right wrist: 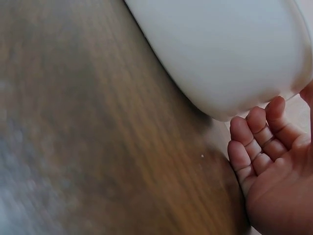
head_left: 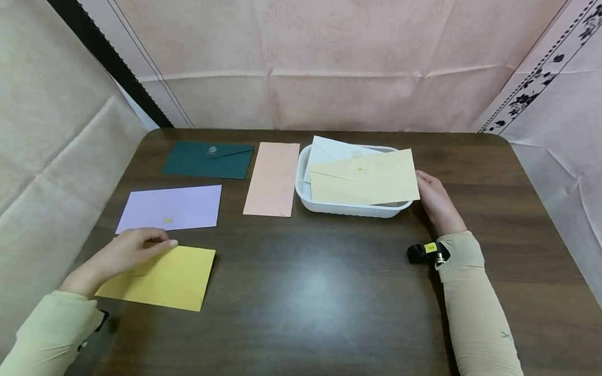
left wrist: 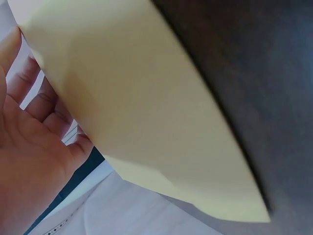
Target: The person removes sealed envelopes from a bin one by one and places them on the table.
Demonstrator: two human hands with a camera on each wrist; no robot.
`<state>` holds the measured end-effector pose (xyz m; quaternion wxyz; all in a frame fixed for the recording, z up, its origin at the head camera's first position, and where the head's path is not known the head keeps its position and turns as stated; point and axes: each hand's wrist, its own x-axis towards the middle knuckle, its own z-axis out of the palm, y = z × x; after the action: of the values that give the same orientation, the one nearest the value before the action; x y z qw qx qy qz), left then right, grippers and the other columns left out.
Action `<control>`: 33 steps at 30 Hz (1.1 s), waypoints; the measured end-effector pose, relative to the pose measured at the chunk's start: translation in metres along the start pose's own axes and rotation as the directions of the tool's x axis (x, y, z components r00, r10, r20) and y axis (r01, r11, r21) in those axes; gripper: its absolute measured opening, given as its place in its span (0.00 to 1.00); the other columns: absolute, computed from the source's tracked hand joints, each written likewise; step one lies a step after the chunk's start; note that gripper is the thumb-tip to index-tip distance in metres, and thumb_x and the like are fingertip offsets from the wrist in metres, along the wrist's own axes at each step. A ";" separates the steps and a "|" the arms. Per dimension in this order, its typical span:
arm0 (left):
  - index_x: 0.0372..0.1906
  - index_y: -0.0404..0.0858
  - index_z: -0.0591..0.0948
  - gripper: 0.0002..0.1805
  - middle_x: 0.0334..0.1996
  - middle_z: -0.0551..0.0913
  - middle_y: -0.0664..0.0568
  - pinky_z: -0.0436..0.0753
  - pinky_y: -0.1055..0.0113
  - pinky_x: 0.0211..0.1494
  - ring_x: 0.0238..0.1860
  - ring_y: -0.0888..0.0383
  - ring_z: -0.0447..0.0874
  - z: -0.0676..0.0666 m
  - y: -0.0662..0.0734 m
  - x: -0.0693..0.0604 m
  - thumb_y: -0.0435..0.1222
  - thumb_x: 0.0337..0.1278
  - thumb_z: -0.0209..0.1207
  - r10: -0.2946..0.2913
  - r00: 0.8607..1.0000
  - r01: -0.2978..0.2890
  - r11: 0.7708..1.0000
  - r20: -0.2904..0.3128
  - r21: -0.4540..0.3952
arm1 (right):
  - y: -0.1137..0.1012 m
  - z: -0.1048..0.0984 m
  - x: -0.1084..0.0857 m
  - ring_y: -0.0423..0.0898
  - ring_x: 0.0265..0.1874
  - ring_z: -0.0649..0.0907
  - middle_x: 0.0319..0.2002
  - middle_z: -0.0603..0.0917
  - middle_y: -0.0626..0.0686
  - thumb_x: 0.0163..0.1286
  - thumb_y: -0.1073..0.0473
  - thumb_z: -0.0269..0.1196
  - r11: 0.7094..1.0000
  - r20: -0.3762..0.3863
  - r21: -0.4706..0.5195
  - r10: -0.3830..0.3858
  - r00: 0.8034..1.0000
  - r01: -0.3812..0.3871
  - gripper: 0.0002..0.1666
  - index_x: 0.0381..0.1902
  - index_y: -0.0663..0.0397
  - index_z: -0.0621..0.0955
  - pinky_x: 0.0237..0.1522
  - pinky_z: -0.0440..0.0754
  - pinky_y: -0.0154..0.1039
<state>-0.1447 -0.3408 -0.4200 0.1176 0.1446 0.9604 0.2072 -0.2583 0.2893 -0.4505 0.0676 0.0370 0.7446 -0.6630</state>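
My left hand (head_left: 134, 253) pinches the far edge of a yellow envelope (head_left: 176, 280) at the near left of the table. In the left wrist view, that envelope (left wrist: 127, 98) fills the middle, with the fingers partly behind its edge. My right hand (head_left: 439, 202) holds the right end of a white plastic basket (head_left: 347, 209). Its curled fingertips (right wrist: 257, 117) touch the basket's outer wall in the right wrist view; the thumb is mostly cut off there. On the basket lie a pale yellow envelope (head_left: 367, 179) and, partly beneath it, a white envelope (head_left: 333, 150).
A lavender envelope (head_left: 174, 207) lies just beyond my left hand. Farther back is a dark green envelope (head_left: 206, 158), and a pink envelope (head_left: 271, 178) stands lengthwise beside the basket. The brown table (head_left: 316, 301) ends at light cloth (head_left: 335, 100) behind and on both sides.
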 end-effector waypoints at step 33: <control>0.32 0.45 0.78 0.10 0.27 0.74 0.57 0.69 0.64 0.38 0.32 0.57 0.70 0.002 -0.018 0.012 0.43 0.68 0.64 0.093 0.994 -0.092 0.995 -0.048 0.027 | 0.001 0.000 0.000 0.41 0.55 0.69 0.37 0.81 0.38 0.79 0.41 0.52 1.000 -0.012 -0.016 -0.004 1.000 0.004 0.17 0.41 0.43 0.81 0.63 0.60 0.40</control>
<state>-0.1591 -0.3517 -0.4310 0.0823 0.1852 0.9578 0.2039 -0.2584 0.2890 -0.4518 0.0622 0.0388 0.7503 -0.6570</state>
